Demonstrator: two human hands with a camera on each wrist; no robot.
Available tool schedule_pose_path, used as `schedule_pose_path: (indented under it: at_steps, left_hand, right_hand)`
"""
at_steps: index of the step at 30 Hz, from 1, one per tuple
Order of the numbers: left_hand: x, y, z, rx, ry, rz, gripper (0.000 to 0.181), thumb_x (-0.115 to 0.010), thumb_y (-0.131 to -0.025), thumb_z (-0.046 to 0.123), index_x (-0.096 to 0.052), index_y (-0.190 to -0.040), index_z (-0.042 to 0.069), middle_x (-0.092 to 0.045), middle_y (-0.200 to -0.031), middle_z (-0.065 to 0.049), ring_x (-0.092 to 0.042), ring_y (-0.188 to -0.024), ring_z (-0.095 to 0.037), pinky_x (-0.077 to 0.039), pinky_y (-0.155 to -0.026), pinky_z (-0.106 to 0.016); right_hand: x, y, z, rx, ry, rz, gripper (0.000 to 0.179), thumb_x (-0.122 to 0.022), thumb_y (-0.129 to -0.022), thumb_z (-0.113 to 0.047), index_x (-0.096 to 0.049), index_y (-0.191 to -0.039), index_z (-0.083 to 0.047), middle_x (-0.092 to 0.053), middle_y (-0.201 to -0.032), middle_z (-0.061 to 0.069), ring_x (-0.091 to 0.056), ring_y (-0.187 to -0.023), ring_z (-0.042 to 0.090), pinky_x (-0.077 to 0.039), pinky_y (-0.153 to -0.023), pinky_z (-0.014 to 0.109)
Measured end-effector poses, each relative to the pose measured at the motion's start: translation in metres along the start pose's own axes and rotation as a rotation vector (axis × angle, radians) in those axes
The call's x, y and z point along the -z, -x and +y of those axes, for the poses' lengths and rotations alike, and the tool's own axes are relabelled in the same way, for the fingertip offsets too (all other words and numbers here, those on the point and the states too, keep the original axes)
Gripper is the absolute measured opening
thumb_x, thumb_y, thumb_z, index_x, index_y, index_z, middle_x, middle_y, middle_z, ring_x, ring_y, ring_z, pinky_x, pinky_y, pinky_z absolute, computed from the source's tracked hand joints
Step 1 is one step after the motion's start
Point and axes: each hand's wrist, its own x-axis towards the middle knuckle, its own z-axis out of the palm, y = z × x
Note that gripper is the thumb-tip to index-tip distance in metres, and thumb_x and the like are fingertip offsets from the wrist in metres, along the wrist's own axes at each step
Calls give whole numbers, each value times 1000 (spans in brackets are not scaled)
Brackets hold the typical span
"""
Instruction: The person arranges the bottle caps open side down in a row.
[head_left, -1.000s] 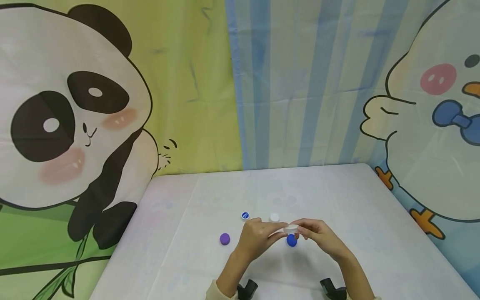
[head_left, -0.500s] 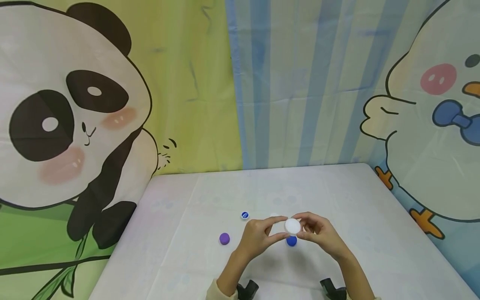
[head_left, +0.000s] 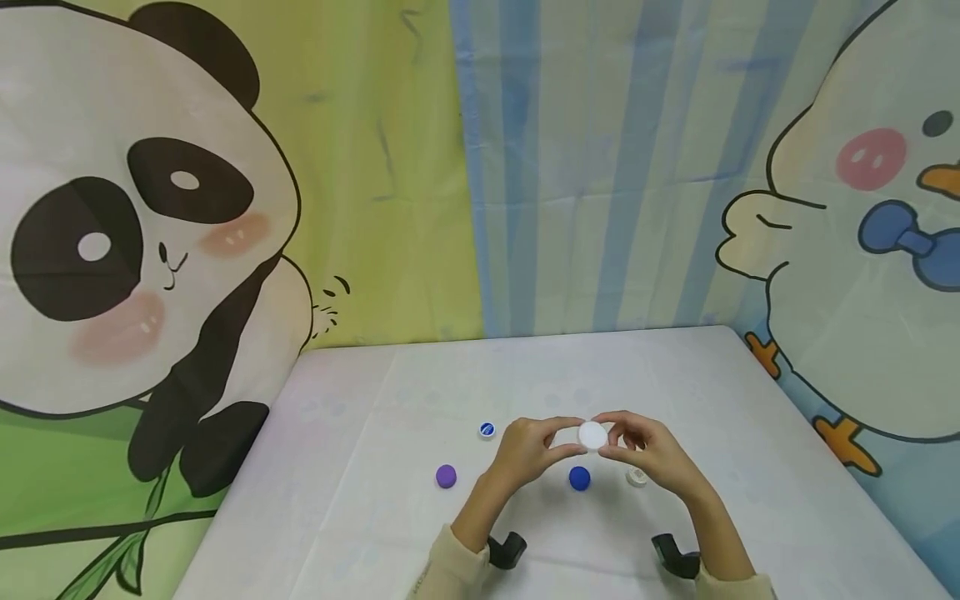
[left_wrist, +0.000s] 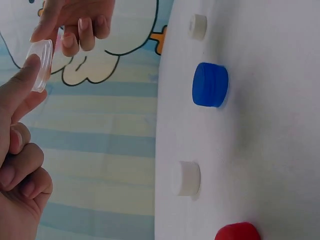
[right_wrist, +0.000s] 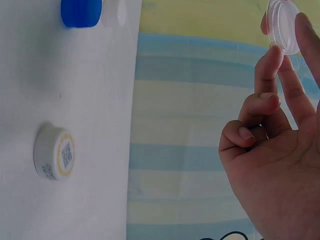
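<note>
A round, translucent white plastic lid (head_left: 592, 435) with a ridged rim is held up above the table between both hands, its flat face toward the head camera. My left hand (head_left: 519, 454) pinches its left edge between thumb and forefinger, the other fingers curled in. On the opposite edge, thumb and forefinger of my right hand (head_left: 654, 454) pinch it too. Ridges on the lid (right_wrist: 283, 27) show in the right wrist view. Below the hands sits a blue cap (head_left: 579, 477). A white cap with a printed code (right_wrist: 55, 152) lies near the right hand.
On the white table (head_left: 375, 533), a purple cap (head_left: 446, 476) and a blue-and-white cap (head_left: 487, 429) lie to the left. A plain white cap (left_wrist: 187, 178) and a red one (left_wrist: 239, 231) show in the left wrist view. Printed curtains hang behind the table.
The lid has turned from edge-on to face the head camera. Both hands have risen slightly in the head view with it. The printed white cap has come into sight below the right hand.
</note>
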Motion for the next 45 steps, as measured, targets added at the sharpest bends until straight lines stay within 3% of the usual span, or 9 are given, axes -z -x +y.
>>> schedule_pose_path:
  at_steps: [3, 9, 14, 18, 23, 29, 32, 37, 45]
  left_hand:
    - [-9, -12, -7, 16, -71, -45, 39, -60, -79, 48, -63, -112, 27, -33, -47, 10, -23, -43, 1, -21, -42, -12]
    - [-32, -33, -18, 39, -224, -153, 40, -56, -80, 52, -63, -112, 29, -49, -50, 13, -34, -46, 1, -29, -47, -12]
    - [-57, -39, -24, 67, -400, -235, 38, -57, -79, 54, -64, -109, 32, -63, -66, 11, -45, -51, -2, -31, -46, -16]
    - [-71, -41, -25, 106, -469, -293, 38, -59, -76, 55, -65, -107, 34, -67, -73, 10, -49, -53, -5, -33, -46, -19]
    - [-80, -40, -23, 129, -512, -332, 33, -61, -75, 54, -67, -102, 36, -67, -74, 12, -53, -56, -5, -35, -47, -21]
    - [-92, -39, -19, 89, -622, -341, 24, -60, -75, 55, -68, -80, 33, -58, -58, 12, -54, -54, -7, -33, -43, -25]
    - [-97, -40, -17, 104, -636, -349, 25, -61, -74, 54, -67, -73, 30, -55, -55, 11, -52, -52, -8, -35, -44, -26]
    - [-102, -40, -16, 144, -635, -371, 25, -62, -74, 54, -68, -75, 30, -57, -57, 10, -51, -53, -9, -38, -47, -26]
    - [-104, -40, -16, 153, -645, -403, 26, -61, -75, 53, -68, -85, 30, -61, -65, 10, -56, -60, -9, -40, -49, -26]
  right_hand:
    - [7, -8, 5, -43, 51, -1, 35, -69, -79, -18, -59, -112, -10, -55, -70, 5, -40, -57, 16, -35, -51, 26]
    - [18, -20, 59, -81, 81, -9, 37, -69, -78, -29, -59, -112, -18, -55, -72, 3, -41, -57, 15, -36, -51, 25]
    - [17, -24, 89, -131, 131, -33, 39, -70, -76, -34, -61, -111, -20, -55, -73, 2, -43, -59, 15, -37, -52, 24]
    - [14, -25, 104, -170, 145, -54, 39, -70, -75, -36, -62, -109, -19, -55, -74, 1, -43, -60, 15, -37, -52, 24]
    - [10, -24, 114, -166, 139, -77, 40, -72, -74, -31, -63, -109, -13, -56, -74, 3, -45, -60, 13, -39, -52, 23]
    - [9, -24, 121, -174, 196, -117, 39, -72, -75, -27, -62, -109, -11, -55, -74, 2, -46, -61, 12, -39, -52, 23]
    - [10, -26, 122, -199, 220, -132, 40, -72, -74, -25, -62, -109, -9, -55, -73, 2, -46, -60, 12, -39, -52, 23]
    - [10, -28, 124, -233, 244, -152, 41, -72, -74, -25, -62, -110, -8, -54, -72, 1, -45, -60, 12, -38, -53, 23]
    - [9, -28, 125, -267, 262, -149, 43, -72, -74, -23, -61, -112, -7, -53, -72, 1, -45, -62, 13, -38, -54, 24]
